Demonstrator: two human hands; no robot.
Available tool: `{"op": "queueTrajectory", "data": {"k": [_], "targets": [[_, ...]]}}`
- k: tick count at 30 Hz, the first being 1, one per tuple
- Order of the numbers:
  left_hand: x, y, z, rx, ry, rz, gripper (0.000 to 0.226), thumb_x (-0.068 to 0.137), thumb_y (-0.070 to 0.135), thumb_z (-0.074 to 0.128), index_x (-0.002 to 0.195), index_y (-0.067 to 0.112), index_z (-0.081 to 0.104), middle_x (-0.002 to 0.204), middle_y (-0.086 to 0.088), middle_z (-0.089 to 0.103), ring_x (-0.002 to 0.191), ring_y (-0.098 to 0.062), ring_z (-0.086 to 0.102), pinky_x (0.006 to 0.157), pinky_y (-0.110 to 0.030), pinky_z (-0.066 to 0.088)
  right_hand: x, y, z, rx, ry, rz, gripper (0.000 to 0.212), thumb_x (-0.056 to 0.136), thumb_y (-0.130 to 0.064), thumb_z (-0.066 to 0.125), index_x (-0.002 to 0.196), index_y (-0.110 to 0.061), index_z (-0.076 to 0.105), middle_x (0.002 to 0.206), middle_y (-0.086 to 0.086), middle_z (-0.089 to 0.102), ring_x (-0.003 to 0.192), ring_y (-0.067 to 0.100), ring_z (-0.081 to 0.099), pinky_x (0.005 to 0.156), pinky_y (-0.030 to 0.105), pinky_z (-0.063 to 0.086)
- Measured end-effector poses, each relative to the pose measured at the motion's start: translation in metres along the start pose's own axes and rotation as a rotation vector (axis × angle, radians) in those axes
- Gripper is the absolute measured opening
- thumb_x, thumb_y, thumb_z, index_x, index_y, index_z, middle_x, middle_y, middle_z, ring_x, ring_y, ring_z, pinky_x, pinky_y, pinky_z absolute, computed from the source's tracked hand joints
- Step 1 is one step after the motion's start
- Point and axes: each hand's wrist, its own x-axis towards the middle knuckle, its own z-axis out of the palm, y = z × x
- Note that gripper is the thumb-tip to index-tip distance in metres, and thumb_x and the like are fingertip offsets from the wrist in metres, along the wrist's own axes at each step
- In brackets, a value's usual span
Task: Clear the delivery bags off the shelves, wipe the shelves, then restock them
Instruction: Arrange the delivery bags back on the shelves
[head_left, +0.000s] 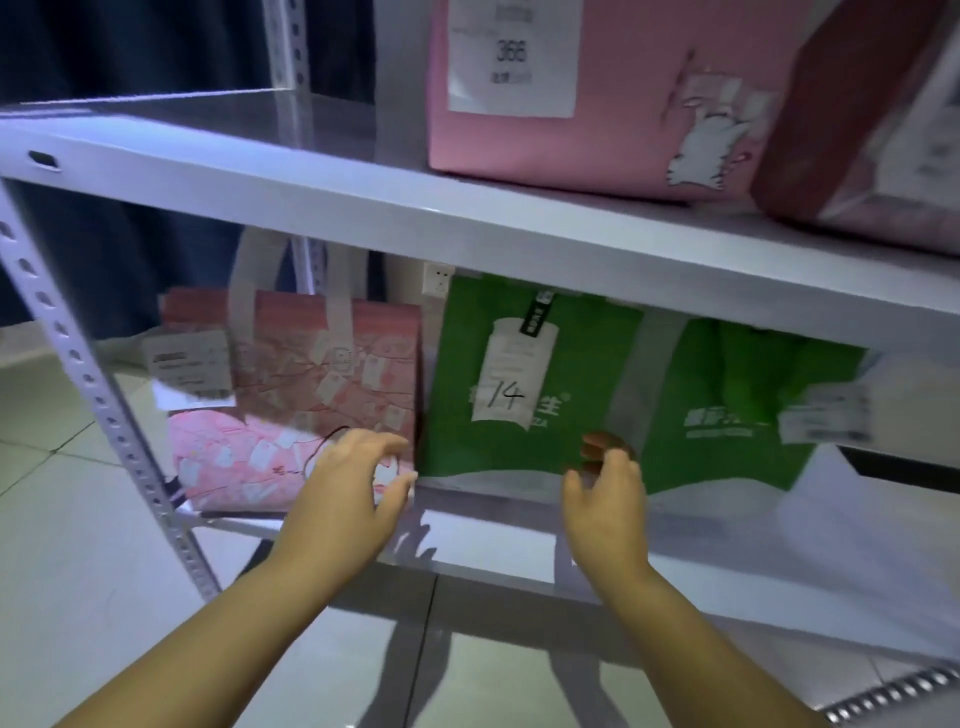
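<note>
A green delivery bag (519, 374) with a receipt marked 14 stands on the lower shelf (493, 551). My left hand (348, 493) reaches toward its left lower corner, fingers spread and loosely curved, holding nothing. My right hand (608, 499) hovers at the bag's lower right, fingers loosely curled, empty. Left of it stands a pink patterned bag (332, 364) with a smaller pink pouch (234, 462) lying in front. A second green bag (737, 395) stands to the right.
The upper shelf (363, 208) carries a pink bag (597, 93) labelled 368 and a dark red bag (857, 119). A white bag (883, 499) lies at the lower shelf's right. A perforated upright post (88, 384) stands at left; tiled floor lies below.
</note>
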Motion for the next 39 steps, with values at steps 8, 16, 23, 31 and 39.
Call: {"op": "queueTrajectory", "data": {"k": [8, 16, 23, 31, 39], "targets": [[0.030, 0.033, 0.029, 0.085, -0.011, -0.026, 0.032, 0.088, 0.028, 0.060, 0.108, 0.004, 0.051, 0.090, 0.000, 0.034, 0.090, -0.022, 0.039, 0.072, -0.029, 0.031, 0.050, 0.006, -0.012, -0.030, -0.034, 0.079, 0.062, 0.090, -0.003, 0.053, 0.144, -0.007, 0.024, 0.141, 0.015, 0.038, 0.120, 0.033, 0.048, 0.098, 0.035, 0.042], [0.049, 0.048, 0.040, 0.121, -0.107, -0.279, 0.036, 0.089, 0.033, 0.055, 0.110, 0.004, 0.048, 0.095, -0.008, 0.043, 0.082, -0.026, 0.046, 0.071, -0.036, 0.043, 0.069, 0.018, -0.013, -0.248, -0.217, 0.160, 0.013, 0.098, -0.011, 0.036, 0.100, -0.011, 0.049, 0.091, 0.011, 0.054, 0.077, 0.023, 0.048, 0.068, 0.026, 0.037], [0.054, 0.054, 0.052, 0.108, -0.119, -0.388, 0.028, 0.091, 0.028, 0.052, 0.098, 0.001, 0.051, 0.095, -0.016, 0.055, 0.080, -0.031, 0.054, 0.069, -0.041, 0.049, 0.045, 0.035, -0.030, -0.058, -0.227, 0.152, 0.019, 0.095, -0.009, 0.041, 0.105, -0.014, 0.057, 0.085, 0.002, 0.056, 0.076, 0.018, 0.054, 0.055, 0.013, 0.041], [0.025, 0.050, 0.059, -0.198, 0.114, -0.225, 0.018, 0.090, 0.014, 0.056, 0.106, 0.007, 0.053, 0.096, -0.008, 0.064, 0.088, -0.029, 0.059, 0.080, -0.041, 0.049, 0.013, 0.062, -0.055, 0.033, -0.172, 0.010, 0.009, 0.099, -0.019, 0.038, 0.099, -0.018, 0.047, 0.079, -0.001, 0.056, 0.066, 0.013, 0.048, 0.054, 0.025, 0.038], [-0.026, 0.069, 0.040, -0.311, 0.120, -0.260, 0.019, 0.088, 0.011, 0.060, 0.095, 0.028, 0.055, 0.084, 0.014, 0.062, 0.078, 0.000, 0.058, 0.066, -0.022, 0.044, -0.036, 0.055, -0.092, 0.030, -0.160, 0.020, 0.015, 0.098, -0.017, 0.041, 0.096, -0.013, 0.055, 0.070, -0.001, 0.057, 0.061, 0.014, 0.051, 0.054, 0.030, 0.039]]}}
